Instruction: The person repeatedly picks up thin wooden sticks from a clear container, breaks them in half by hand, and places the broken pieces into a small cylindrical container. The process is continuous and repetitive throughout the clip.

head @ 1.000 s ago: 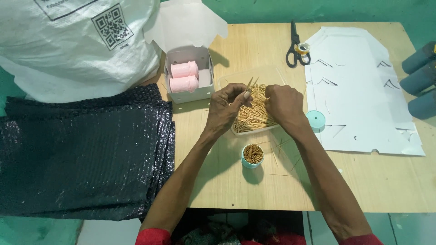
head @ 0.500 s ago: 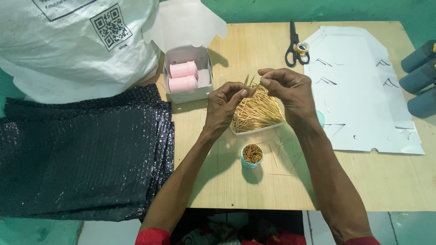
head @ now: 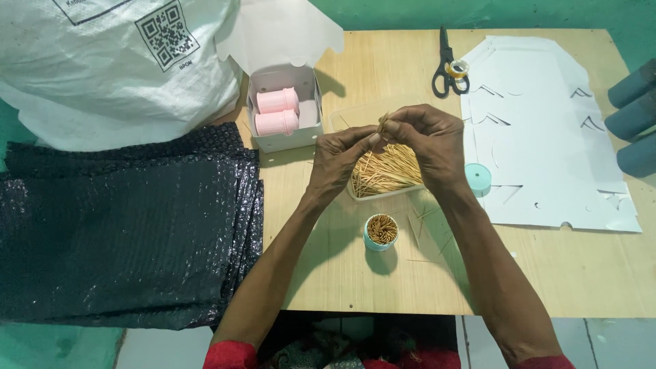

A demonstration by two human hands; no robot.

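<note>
Pinched by both hands, left hand (head: 339, 158) and right hand (head: 425, 145), toothpicks (head: 383, 124) hover above a clear tray (head: 383, 195) beside a white box (head: 285, 113).

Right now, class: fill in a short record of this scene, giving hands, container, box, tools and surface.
hands: left hand and right hand pinch a small bunch of toothpicks together
tray: clear tray heaped with loose toothpicks
container: teal cup, filled, upright
lid: teal lid beside the tray
box: white box holding two pink containers
tools: scissors
surface: wooden table
</note>
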